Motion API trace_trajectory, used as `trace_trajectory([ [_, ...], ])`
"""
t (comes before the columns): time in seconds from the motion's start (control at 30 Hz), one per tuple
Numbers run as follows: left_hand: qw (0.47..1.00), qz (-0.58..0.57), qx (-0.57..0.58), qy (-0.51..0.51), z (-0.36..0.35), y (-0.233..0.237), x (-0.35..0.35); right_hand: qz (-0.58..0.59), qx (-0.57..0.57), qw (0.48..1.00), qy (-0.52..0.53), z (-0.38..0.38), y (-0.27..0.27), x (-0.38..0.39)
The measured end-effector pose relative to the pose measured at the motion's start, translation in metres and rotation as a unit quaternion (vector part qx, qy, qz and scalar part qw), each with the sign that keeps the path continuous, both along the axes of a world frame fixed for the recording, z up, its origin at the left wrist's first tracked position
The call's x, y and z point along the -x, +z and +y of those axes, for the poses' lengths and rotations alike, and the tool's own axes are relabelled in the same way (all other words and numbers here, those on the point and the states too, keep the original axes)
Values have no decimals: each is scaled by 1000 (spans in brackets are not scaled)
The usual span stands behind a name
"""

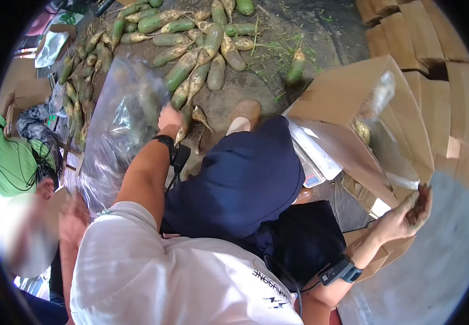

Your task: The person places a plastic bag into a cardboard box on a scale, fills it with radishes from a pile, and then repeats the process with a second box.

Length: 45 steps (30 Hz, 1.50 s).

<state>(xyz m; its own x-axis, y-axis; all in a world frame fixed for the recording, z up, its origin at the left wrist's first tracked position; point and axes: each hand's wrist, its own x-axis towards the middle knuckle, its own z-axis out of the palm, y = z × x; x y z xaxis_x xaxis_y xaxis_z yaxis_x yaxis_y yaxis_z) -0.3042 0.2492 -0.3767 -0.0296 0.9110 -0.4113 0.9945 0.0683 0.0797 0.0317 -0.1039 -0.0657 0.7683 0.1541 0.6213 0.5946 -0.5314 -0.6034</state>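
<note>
My left hand is closed beside a green radish, at the edge of a large clear plastic bag; what its fingers grip is hidden. Several more green radishes with dirty, pale root ends lie on the dark ground above it. At the right, my right hand has dirty, curled fingers closed on the end of a clear plastic liner. The liner lies inside an open cardboard box, and part of a radish shows in it.
Cardboard boxes are stacked at the upper right. A single radish lies near scattered green stalks. My knee and foot are between the bag and the box. At the left edge is another person in green, with a blurred hand close by.
</note>
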Motion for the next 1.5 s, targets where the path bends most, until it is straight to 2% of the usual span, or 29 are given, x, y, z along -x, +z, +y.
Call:
trace_trajectory([
  [0.03, 997, -15, -71, -20, 8, -7, 1, -2, 6, 1000, -6, 6, 1, 0],
  [0.1, 999, -29, -31, 25, 36, -7, -3, -21, 27, 999, -14, 13, 0, 0],
  [0.17, 997, -47, -40, 44, 50, 8, -5, -27, 26, 999, -7, 16, -4, -3],
  [0.3, 998, -22, -29, 43, 61, -1, 30, -7, 22, 999, -30, 17, -6, -10],
  [0.43, 994, -23, 25, -106, 43, -22, 42, -13, 9, 1000, -7, 14, -10, -16],
  [0.47, 991, 9, 39, -128, 37, -25, 36, -10, 7, 1000, 3, 13, -11, -16],
  [0.57, 990, 60, 49, -114, 38, -53, 16, -10, 14, 1000, -2, 14, -12, -16],
  [0.6, 990, 55, 95, -89, 45, -57, 10, -10, 19, 1000, -10, 13, -12, -15],
  [0.73, 991, 74, 100, -55, 53, -67, -10, -1, 5, 1000, -22, 8, -11, -14],
  [0.87, 984, 85, 135, -82, 66, -53, -10, -4, 4, 999, -32, 10, -9, -11],
  [0.97, 992, 6, 102, -79, 66, -40, 9, -5, 6, 1000, -26, 6, -8, -13],
  [1.0, 989, -48, 104, -93, 63, -9, 3, -5, 5, 1000, -24, 5, -7, -14],
  [1.03, 974, -130, 178, -54, 68, 11, 4, 0, 4, 1000, -26, 6, -7, -14],
  [1.1, 904, -289, 314, 31, 76, 38, 15, 10, 3, 1000, -24, 9, -4, -13],
  [1.13, 885, -324, 322, 91, 78, 45, 21, 17, 7, 1000, -20, 9, -4, -12],
  [1.23, 734, -472, 436, 221, 87, 76, 13, 27, 10, 1000, -13, 9, -1, -11],
  [1.27, 717, -497, 439, 216, 86, 87, 2, 33, 9, 999, -12, 9, -1, -10],
  [1.37, 576, -604, 484, 262, 82, 110, -37, 63, -7, 998, 13, 19, -2, -4],
  [1.4, 568, -611, 483, 265, 82, 113, -48, 63, 5, 998, 26, 21, -3, -3],
  [1.5, 487, -630, 524, 301, 85, 127, -79, 68, 16, 995, 72, 30, -6, 4],
])
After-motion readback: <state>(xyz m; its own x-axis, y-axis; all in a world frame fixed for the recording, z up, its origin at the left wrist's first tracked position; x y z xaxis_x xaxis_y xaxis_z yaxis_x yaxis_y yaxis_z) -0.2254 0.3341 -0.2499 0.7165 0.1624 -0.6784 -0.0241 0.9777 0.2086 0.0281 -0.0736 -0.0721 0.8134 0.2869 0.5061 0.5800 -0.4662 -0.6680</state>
